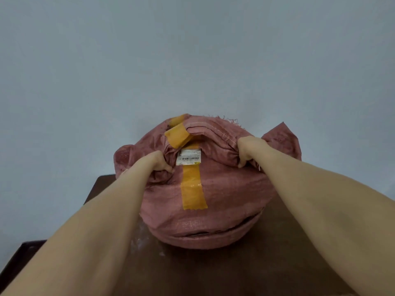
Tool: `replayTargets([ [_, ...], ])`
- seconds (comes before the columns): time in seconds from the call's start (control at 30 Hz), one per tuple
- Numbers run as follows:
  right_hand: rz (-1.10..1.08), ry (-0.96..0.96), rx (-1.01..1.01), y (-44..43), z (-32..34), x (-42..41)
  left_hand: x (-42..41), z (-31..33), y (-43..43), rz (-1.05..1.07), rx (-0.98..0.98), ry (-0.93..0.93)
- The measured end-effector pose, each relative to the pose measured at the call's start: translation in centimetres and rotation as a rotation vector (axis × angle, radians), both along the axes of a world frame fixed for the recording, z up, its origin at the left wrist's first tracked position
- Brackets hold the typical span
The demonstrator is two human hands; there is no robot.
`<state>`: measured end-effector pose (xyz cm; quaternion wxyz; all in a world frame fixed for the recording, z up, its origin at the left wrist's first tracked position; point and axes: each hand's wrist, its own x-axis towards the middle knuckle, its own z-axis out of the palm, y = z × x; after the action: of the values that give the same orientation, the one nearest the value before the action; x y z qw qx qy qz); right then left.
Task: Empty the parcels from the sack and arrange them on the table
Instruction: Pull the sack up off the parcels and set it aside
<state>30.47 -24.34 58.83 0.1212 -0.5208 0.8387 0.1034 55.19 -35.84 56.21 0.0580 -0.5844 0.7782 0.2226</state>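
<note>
On the dark desk sits the bulging pink sack. Left hand and right hand each grip bunched fabric near its taped top.

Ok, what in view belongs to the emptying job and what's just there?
Job:
sack, gripped by left hand and right hand
table under it

Just there:
yellow tape on the sack
barcode label
wall
</note>
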Motion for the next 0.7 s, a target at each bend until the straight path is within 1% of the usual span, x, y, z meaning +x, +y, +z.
replayTargets([
  [0.17,-0.026,-0.016,-0.063,-0.6,-1.4,-0.1,-0.3,-1.0,-0.1,-0.017,-0.058,-0.109],
  [0.33,-0.074,-0.085,-0.129,-0.5,-1.2,-0.9,0.3,-0.7,-0.3,0.055,-0.131,-0.207],
  [0.47,-0.133,-0.114,-0.248,-0.5,-0.6,-1.6,0.7,0.5,-0.9,0.102,-0.188,-0.192],
  [0.6,-0.183,-0.060,-0.335,-0.3,0.2,-1.8,1.3,1.4,-1.1,0.134,-0.322,-0.197],
  [0.7,-0.254,-0.079,-0.437,-0.5,0.8,-1.7,1.5,2.7,-1.0,0.179,-0.413,-0.184],
])
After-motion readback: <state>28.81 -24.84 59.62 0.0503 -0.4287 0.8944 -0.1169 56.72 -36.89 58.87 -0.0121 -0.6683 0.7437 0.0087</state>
